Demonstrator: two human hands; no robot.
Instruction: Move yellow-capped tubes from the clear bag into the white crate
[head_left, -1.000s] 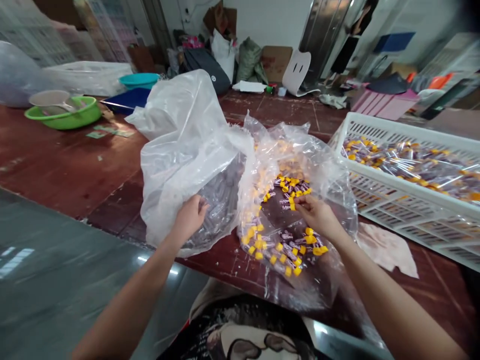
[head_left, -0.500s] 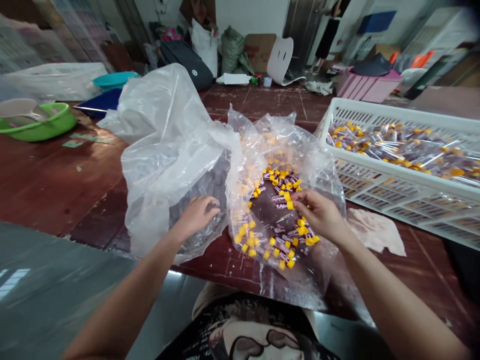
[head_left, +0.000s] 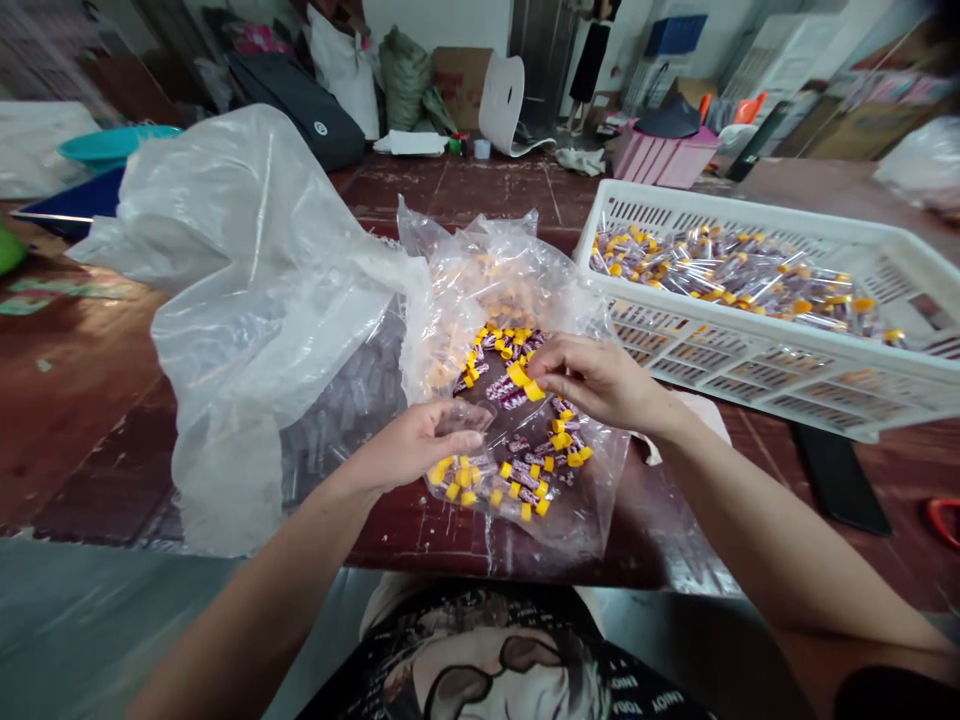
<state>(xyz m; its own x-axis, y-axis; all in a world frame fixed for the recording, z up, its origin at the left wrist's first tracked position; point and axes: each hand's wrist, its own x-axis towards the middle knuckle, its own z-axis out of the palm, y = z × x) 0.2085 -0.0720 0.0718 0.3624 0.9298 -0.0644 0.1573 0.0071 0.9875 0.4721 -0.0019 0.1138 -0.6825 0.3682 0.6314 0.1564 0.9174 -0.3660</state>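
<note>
My right hand (head_left: 600,378) pinches two small yellow-capped tubes (head_left: 510,392) with purple-and-white patterned bodies, by their caps. They point left, toward a clear plastic tube (head_left: 466,416) held between the thumb and fingers of my left hand (head_left: 412,442). The open end of that tube faces the capped tubes, a little apart from them. Beneath both hands lies an open clear bag (head_left: 592,500) with many more of the same capped tubes (head_left: 525,478). A larger whitish plastic bag (head_left: 225,330), holding clear empty tubes (head_left: 349,405), lies to the left.
At the right stands a white slatted crate (head_left: 735,345) of clear tubes filled with yellow-capped pieces. A black flat object (head_left: 840,478) and a white cloth (head_left: 705,415) lie near it. A blue tray (head_left: 71,205) and turquoise basin (head_left: 112,145) are back left. A person (head_left: 589,65) stands far back.
My left hand has come right, out of the whitish bag, with a clear tube. My right hand has lifted the two capped tubes toward it. The view has swung right.
</note>
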